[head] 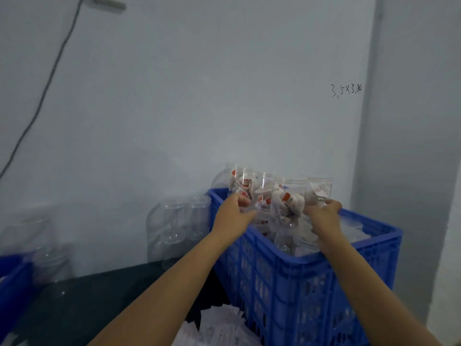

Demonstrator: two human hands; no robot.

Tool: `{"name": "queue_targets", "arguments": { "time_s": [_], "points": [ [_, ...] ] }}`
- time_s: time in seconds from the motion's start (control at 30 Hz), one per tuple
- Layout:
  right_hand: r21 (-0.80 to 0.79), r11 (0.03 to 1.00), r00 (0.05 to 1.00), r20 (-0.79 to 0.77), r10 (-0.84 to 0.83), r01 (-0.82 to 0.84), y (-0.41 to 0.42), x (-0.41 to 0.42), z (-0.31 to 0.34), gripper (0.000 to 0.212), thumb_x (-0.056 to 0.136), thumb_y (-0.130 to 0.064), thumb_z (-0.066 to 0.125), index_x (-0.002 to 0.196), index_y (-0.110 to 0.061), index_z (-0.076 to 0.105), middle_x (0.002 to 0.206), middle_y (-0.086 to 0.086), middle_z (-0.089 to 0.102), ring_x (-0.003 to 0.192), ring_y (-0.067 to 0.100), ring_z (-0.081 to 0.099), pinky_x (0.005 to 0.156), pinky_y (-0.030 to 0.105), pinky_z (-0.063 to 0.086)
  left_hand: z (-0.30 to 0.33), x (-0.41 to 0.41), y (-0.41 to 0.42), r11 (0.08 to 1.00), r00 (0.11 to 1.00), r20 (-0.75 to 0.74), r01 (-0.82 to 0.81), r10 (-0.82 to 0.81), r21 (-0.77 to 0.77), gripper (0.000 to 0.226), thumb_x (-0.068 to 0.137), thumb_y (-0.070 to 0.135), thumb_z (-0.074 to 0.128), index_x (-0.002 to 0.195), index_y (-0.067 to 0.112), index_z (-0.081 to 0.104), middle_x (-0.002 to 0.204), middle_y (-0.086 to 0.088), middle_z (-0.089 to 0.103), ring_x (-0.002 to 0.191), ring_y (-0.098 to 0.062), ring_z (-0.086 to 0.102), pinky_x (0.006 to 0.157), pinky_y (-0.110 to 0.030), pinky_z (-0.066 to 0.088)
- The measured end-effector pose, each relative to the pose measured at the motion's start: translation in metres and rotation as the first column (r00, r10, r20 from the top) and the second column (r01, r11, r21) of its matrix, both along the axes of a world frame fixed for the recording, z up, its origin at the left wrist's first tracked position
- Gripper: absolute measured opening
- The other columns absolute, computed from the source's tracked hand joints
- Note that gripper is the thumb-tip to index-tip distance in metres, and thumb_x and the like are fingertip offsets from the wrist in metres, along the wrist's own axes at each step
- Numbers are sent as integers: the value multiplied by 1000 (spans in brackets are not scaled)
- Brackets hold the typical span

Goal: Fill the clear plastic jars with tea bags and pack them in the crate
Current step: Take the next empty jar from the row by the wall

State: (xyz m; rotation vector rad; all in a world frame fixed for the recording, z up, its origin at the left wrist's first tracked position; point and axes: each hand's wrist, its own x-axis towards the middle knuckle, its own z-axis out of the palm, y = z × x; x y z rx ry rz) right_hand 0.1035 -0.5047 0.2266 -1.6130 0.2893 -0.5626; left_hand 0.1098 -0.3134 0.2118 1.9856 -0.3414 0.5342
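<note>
Filled jar (274,203) gripped between hands, above crate (311,283).

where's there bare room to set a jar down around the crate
Free: the dark tabletop between the empty clear plastic jars by the wall and the loose white tea bags at the near edge. Crowded: the blue plastic crate, packed with filled clear jars where both hands work.

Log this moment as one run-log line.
stage: packing | left hand: grips filled jar | right hand: on same jar | crate: blue, holds jars
</note>
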Motion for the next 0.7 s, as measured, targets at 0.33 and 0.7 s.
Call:
{"name": "queue_targets", "arguments": {
  "time_s": [0.33, 0.7],
  "points": [
    [275, 873, 905, 258, 337, -404, 131, -87, -15, 31, 91, 3, 52, 113, -17, 48, 101, 2, 54, 90, 13, 56, 78, 31, 53, -63, -59, 97, 944, 960, -164, -259, 228, -203, 17, 89, 7, 58, 82, 23, 60, 91, 4, 65, 84, -14, 62, 76, -38, 55],
    [404, 787, 850, -44, 525, -466, 238, -37, -93, 30, 89, 3, 49, 113, -14, 49, 110, 15, 56, 93, 24, 56, 84, 40, 51, -121, -45, 191, 837, 889, -376, -403, 262, -370, 11, 91, 1, 54, 89, 10, 60, 93, -10, 64, 80, -17, 59, 62, -28, 48]
  ]
}}
